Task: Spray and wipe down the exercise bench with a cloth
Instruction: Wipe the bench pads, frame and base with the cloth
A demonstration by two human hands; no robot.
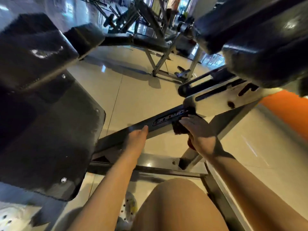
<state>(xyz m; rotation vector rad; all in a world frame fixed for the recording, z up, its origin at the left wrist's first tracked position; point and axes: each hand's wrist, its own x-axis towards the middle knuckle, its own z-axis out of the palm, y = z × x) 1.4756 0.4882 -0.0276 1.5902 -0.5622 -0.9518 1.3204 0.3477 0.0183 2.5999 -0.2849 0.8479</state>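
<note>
I look down at the lower frame of an exercise bench. A black frame bar (160,121) with a logo runs diagonally across the middle. My right hand (200,130) presses a dark red cloth (179,128) flat against the bar's right end, fingers straight. My left hand (136,140) holds the bar further left, thumb on top; its fingers are hidden behind the bar. The bench's black padded parts (41,114) fill the left side. No spray bottle is in view.
Another black pad (266,39) hangs at the upper right above a white frame piece (216,100). A further bench (141,40) and gym machines stand on the glossy tiled floor (133,90) behind. My knee (175,205) is at the bottom.
</note>
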